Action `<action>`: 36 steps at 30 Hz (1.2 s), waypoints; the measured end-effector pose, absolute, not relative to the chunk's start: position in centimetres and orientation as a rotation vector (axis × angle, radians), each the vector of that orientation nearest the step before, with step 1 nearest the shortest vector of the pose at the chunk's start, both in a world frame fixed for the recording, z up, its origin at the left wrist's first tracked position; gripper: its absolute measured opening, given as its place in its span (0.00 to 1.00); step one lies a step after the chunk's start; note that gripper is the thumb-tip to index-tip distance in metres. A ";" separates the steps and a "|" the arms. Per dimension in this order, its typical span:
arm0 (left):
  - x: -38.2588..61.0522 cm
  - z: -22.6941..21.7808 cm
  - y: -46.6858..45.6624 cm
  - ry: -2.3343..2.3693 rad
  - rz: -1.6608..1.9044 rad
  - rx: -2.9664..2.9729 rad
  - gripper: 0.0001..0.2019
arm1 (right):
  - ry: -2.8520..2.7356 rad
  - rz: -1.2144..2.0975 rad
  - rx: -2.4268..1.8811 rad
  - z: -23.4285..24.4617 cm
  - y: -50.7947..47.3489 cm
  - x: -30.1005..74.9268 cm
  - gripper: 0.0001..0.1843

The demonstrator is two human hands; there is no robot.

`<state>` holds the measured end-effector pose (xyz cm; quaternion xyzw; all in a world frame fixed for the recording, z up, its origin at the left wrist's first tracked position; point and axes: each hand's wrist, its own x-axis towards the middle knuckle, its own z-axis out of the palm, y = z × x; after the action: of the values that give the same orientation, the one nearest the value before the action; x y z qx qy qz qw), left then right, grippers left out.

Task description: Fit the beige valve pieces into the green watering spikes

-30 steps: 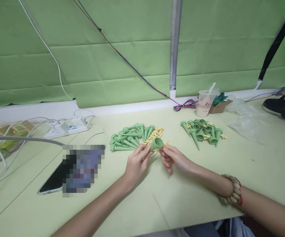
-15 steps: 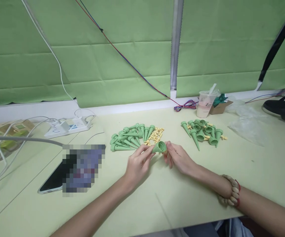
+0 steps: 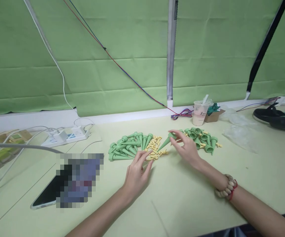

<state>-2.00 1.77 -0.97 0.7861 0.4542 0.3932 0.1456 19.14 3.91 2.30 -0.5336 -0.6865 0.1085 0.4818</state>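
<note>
My right hand [image 3: 187, 147] pinches a green plastic plant-watering spike [image 3: 165, 143] by its wide end; the narrow tip points down to the left. Beneath that tip lies a pile of small yellow plastic pieces [image 3: 155, 144]. My left hand [image 3: 136, 171] is open at the near edge of this pile, fingers apart and nothing visible between them. To the left of the yellow pieces is a heap of green spikes [image 3: 126, 144]. Another group of green spikes [image 3: 207, 140], some with yellow pieces by them, lies beyond my right hand, which partly hides it.
A plastic cup with a straw [image 3: 200, 113] and a small cardboard box [image 3: 213, 116] stand at the back. Clear plastic bags [image 3: 241, 136] and a black strapped item [image 3: 273, 118] lie right. A phone [image 3: 51, 189], power strip [image 3: 65, 135] and cables occupy the left.
Both hands held the spike together before. My left hand has let go and opened, while my right hand has carried the spike up and right, now tip down-left.
</note>
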 end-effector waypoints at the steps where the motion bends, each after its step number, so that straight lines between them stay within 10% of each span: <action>1: -1.9 -0.9 1.7 1.320 1.134 2.210 0.15 | -1.606 0.179 -1.317 2.5 4.5 20.0 0.19; 36: -1.6 -1.3 2.5 1.299 1.199 1.653 0.09 | -1.451 -0.385 -1.587 -0.2 9.3 28.4 0.07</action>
<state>-1.57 2.54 -1.35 0.6392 0.5020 0.4636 0.3528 28.37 9.27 -0.18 -0.6449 -0.5895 -0.1565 0.4605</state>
